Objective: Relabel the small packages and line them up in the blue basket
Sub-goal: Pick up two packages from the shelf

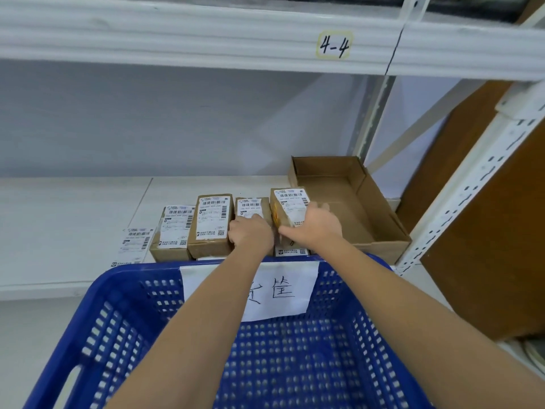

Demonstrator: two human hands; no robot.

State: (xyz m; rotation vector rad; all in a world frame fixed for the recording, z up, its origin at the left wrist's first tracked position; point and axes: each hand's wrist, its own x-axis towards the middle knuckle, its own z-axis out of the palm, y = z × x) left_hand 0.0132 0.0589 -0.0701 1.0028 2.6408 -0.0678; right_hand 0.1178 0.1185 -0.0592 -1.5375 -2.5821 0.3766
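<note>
Much of the blue basket [124, 314] is cut off by the bottom edge of the frame, and both forearms cross over it, so part of its floor is hidden. A white paper sign [283, 287] hangs on its far wall; the left forearm covers part of the handwriting, so only one character reads clearly.

Four small brown packages stand in a row on the white shelf [59, 219] at mid-frame, each with a white barcode label on top. The print on the labels is too small to read. The left hand [250, 234] lies over the near end of the third package [250, 209]; its fingers curl down over the front edge, though whether they actually grip cannot be told. The right hand [312, 225] is wrapped around the fourth package [287, 206], thumb on its left side and fingers over the right, and that package sits tilted, higher than its neighbours. Under it the edge of another label [290, 251] peeks out, mostly hidden by the basket rim.

The first package [172, 234] and second package [211, 224] stand touching each other, left of the hands. A loose label sheet [134, 246] lies flat at the far left of the row. An open cardboard tray [354, 208] sits just right of the row. A "4-4" tag [334, 44] is stuck on the upper shelf beam.
</note>
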